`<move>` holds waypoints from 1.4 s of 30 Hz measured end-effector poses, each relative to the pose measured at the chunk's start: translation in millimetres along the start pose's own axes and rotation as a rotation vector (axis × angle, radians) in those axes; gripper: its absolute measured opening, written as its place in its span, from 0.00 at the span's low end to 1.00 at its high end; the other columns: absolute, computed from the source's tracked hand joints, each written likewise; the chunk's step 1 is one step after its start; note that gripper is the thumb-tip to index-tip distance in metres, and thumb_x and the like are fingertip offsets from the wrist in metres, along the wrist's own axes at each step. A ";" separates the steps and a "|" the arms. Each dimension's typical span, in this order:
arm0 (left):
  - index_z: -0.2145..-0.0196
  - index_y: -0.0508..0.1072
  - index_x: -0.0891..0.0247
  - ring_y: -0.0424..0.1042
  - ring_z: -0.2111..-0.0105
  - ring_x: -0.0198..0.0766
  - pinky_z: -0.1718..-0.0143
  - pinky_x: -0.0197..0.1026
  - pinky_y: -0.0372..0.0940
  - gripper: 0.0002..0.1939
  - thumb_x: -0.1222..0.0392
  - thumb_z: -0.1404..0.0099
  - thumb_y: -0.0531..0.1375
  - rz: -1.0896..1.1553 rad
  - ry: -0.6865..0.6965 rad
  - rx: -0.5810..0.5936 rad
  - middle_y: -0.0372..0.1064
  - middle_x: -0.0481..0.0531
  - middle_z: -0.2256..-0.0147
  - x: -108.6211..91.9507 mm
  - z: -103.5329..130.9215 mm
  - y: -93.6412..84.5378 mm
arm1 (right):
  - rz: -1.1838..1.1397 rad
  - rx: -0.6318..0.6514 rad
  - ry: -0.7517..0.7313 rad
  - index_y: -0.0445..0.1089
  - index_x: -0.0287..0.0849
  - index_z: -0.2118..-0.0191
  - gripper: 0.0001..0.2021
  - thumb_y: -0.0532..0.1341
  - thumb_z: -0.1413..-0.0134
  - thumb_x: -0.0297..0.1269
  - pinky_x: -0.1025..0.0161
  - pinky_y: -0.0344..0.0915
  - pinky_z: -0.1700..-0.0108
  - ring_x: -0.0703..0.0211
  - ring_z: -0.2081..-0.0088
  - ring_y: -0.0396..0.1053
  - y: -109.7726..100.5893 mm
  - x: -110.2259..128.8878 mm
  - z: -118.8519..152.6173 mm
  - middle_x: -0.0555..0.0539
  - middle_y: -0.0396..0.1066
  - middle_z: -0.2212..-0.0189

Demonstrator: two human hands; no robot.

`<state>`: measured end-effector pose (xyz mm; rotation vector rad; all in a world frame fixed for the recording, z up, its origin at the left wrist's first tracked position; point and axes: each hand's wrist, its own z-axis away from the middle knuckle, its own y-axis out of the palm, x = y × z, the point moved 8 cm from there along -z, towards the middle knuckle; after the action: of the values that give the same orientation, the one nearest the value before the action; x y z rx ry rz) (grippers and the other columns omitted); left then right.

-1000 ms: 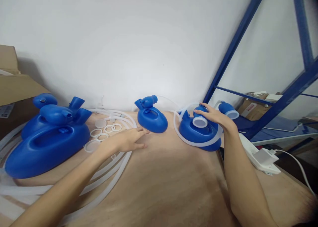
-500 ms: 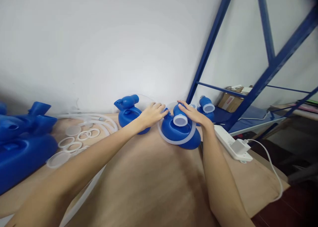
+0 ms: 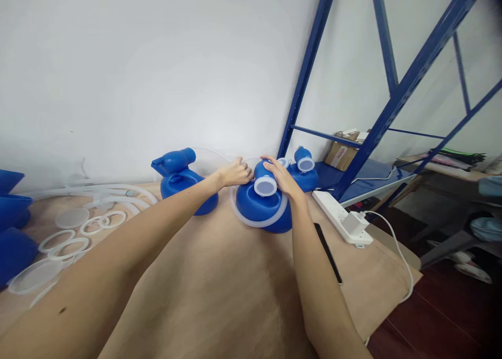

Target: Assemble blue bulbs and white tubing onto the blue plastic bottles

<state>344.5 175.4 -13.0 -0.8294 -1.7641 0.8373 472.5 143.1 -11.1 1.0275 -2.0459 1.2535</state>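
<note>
A blue plastic urinal bottle point(image 3: 257, 204) stands in the middle, with a whitish lid point(image 3: 265, 187) on its neck facing me. A translucent tube point(image 3: 251, 223) loops round its front. My right hand point(image 3: 279, 173) wraps the neck from the right, thumb on top. My left hand point(image 3: 237, 171) is closed in a fist at the bottle's upper left, by its small spout; the fingers hide whatever lies between them. Left of it stands a second blue bottle point(image 3: 182, 183), its neck without a lid. A third, lidded bottle point(image 3: 306, 178) is just behind my right hand.
White rings point(image 3: 68, 249), flat translucent lids point(image 3: 35, 276) and coiled tubes point(image 3: 117, 191) lie at left beside more blue bottles point(image 3: 15, 251). To the right are a dark flat object point(image 3: 328, 254), a power strip point(image 3: 341, 217) with a plug and cable, and blue shelving point(image 3: 376, 134).
The view has turned to the right. My left hand's fingers, spread before, have curled closed by the bottle's spout. My right hand stays on the neck, its fingers now bent further round it.
</note>
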 end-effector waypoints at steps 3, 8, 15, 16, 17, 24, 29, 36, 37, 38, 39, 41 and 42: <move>0.55 0.80 0.69 0.77 0.55 0.52 0.50 0.55 0.66 0.19 0.62 0.22 0.48 0.062 -0.056 -0.029 0.78 0.70 0.57 3.6 3.0 -0.4 | -0.023 0.005 0.005 0.71 0.52 0.39 0.25 0.55 0.34 0.58 0.45 0.57 0.31 0.43 0.39 0.69 0.2 -2.5 -0.6 0.48 0.73 0.42; 0.34 0.66 0.62 0.63 0.33 0.49 0.35 0.52 0.61 0.22 0.60 0.21 0.47 0.174 -0.301 -0.156 0.61 0.64 0.32 29.0 33.6 -4.8 | -0.025 0.044 -0.016 0.70 0.54 0.39 0.24 0.55 0.33 0.57 0.45 0.54 0.30 0.44 0.38 0.67 1.6 3.9 0.3 0.49 0.72 0.40; 0.38 0.71 0.63 0.71 0.42 0.47 0.35 0.55 0.61 0.23 0.59 0.24 0.46 0.378 -0.450 -0.036 0.74 0.62 0.42 68.1 55.6 -3.6 | -0.029 0.051 -0.062 0.72 0.54 0.41 0.22 0.57 0.34 0.55 0.44 0.53 0.30 0.42 0.37 0.65 1.3 11.1 1.0 0.50 0.72 0.40; 0.38 0.71 0.60 0.71 0.41 0.47 0.33 0.59 0.57 0.23 0.56 0.24 0.48 0.408 -0.417 0.011 0.74 0.59 0.41 68.0 51.3 -2.8 | -0.032 0.047 -0.079 0.72 0.54 0.41 0.21 0.57 0.34 0.54 0.45 0.54 0.30 0.42 0.38 0.66 1.5 12.8 1.0 0.50 0.72 0.41; 0.38 0.72 0.57 0.71 0.41 0.48 0.31 0.64 0.53 0.22 0.54 0.24 0.50 0.432 -0.385 0.056 0.74 0.57 0.41 67.3 46.6 -1.9 | -0.035 0.048 -0.092 0.73 0.53 0.42 0.21 0.58 0.35 0.53 0.45 0.55 0.31 0.42 0.39 0.67 2.0 14.4 1.0 0.49 0.73 0.42; 0.45 0.75 0.57 0.77 0.51 0.48 0.46 0.46 0.67 0.19 0.48 0.25 0.54 0.418 -0.337 0.181 0.79 0.57 0.48 58.8 23.6 5.3 | -0.096 0.022 -0.090 0.72 0.49 0.47 0.20 0.60 0.40 0.52 0.49 0.59 0.35 0.44 0.41 0.67 2.2 19.0 1.9 0.48 0.74 0.47; 0.50 0.74 0.64 0.78 0.53 0.52 0.53 0.47 0.68 0.17 0.54 0.24 0.50 0.311 -0.393 0.173 0.78 0.65 0.52 51.8 18.9 11.5 | -0.102 0.003 -0.075 0.70 0.50 0.52 0.15 0.59 0.41 0.50 0.51 0.62 0.38 0.44 0.46 0.68 -0.1 19.7 5.3 0.48 0.74 0.51; 0.50 0.74 0.64 0.79 0.57 0.48 0.54 0.45 0.69 0.14 0.60 0.24 0.51 0.282 -0.459 0.156 0.79 0.62 0.58 50.8 15.7 17.9 | -0.067 -0.032 -0.126 0.70 0.51 0.53 0.12 0.58 0.39 0.48 0.50 0.63 0.40 0.45 0.49 0.69 -4.0 21.0 10.8 0.49 0.74 0.53; 0.49 0.74 0.64 0.79 0.57 0.48 0.52 0.47 0.69 0.14 0.58 0.23 0.52 0.284 -0.475 0.151 0.79 0.60 0.58 52.6 16.0 18.9 | -0.065 -0.036 -0.137 0.70 0.51 0.54 0.12 0.58 0.39 0.48 0.50 0.63 0.40 0.45 0.50 0.69 -4.4 21.3 11.4 0.49 0.74 0.53; 0.48 0.74 0.64 0.79 0.56 0.46 0.51 0.48 0.70 0.15 0.55 0.23 0.53 0.286 -0.494 0.144 0.79 0.59 0.57 55.1 16.9 20.1 | -0.062 -0.043 -0.145 0.70 0.51 0.54 0.12 0.58 0.39 0.48 0.50 0.63 0.40 0.44 0.50 0.69 -5.1 21.5 12.0 0.49 0.74 0.53; 0.47 0.74 0.64 0.78 0.55 0.45 0.49 0.51 0.71 0.16 0.53 0.23 0.55 0.287 -0.518 0.138 0.78 0.58 0.55 58.8 18.6 21.5 | -0.058 -0.050 -0.152 0.70 0.51 0.54 0.12 0.58 0.39 0.48 0.49 0.62 0.40 0.44 0.50 0.69 -5.9 21.6 12.5 0.49 0.74 0.53; 0.46 0.74 0.65 0.77 0.53 0.44 0.48 0.54 0.72 0.19 0.49 0.25 0.59 0.284 -0.583 0.126 0.76 0.57 0.52 69.4 24.7 25.0 | -0.048 -0.055 -0.166 0.70 0.51 0.54 0.12 0.58 0.40 0.48 0.49 0.62 0.39 0.43 0.48 0.69 -7.1 22.1 13.4 0.49 0.74 0.52; 0.46 0.74 0.65 0.76 0.53 0.44 0.48 0.54 0.73 0.19 0.48 0.26 0.61 0.282 -0.616 0.121 0.75 0.57 0.51 75.5 28.5 26.8 | -0.043 -0.054 -0.171 0.70 0.51 0.54 0.12 0.58 0.40 0.48 0.49 0.62 0.38 0.43 0.48 0.69 -7.6 22.2 13.6 0.49 0.74 0.52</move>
<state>299.9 247.6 -7.8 -0.8016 -2.1183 1.4929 465.3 121.3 3.4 1.1831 -2.1603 1.1154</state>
